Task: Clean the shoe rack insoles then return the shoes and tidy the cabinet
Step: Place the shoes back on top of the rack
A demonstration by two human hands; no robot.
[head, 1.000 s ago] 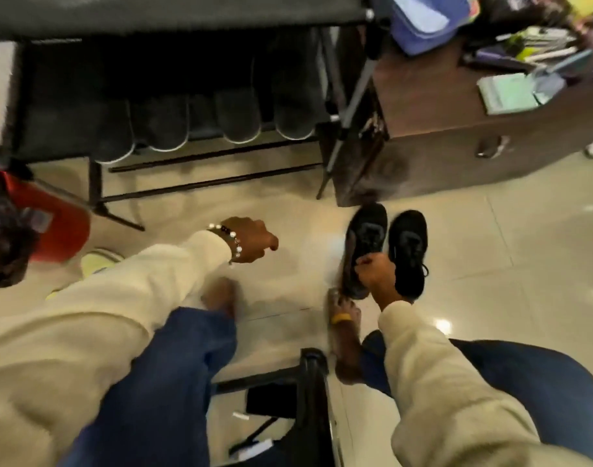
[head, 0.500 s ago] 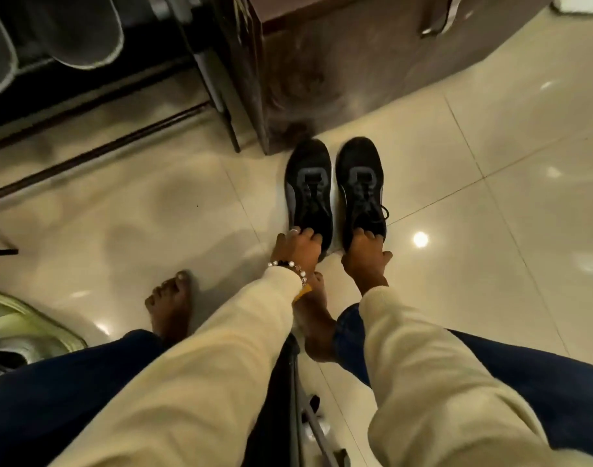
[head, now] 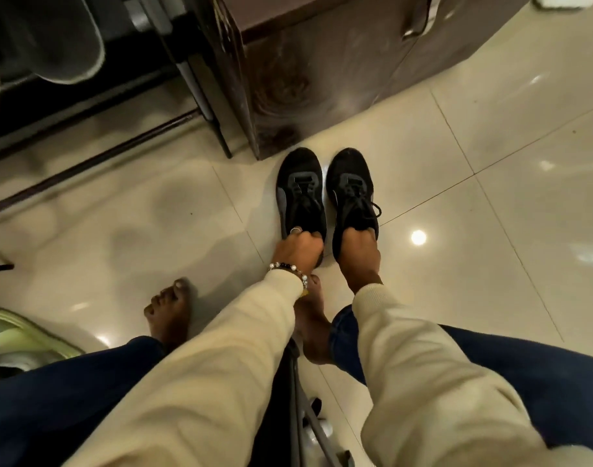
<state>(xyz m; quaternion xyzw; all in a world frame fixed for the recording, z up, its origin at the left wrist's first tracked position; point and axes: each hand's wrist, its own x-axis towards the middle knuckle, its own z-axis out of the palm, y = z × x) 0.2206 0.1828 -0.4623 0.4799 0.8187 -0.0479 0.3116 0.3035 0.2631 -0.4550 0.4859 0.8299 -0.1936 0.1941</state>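
Two black laced shoes point(head: 325, 193) side by side, each heel gripped by curled fingers point(head: 302, 235).

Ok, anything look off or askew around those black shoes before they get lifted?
Only one thing: a loose lace trails off the right black shoe. Both shoes stand upright, side by side, with the left hand and right hand at the heels.

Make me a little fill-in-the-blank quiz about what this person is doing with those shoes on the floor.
1. The left hand and the right hand each grip one ____ sneaker.
2. Both hands hold the left sneaker and right sneaker at the ____ end.
3. The toes of the sneakers point toward the brown ____.
4. A beaded ____ circles the left wrist.

Missing words: black; heel; cabinet; bracelet
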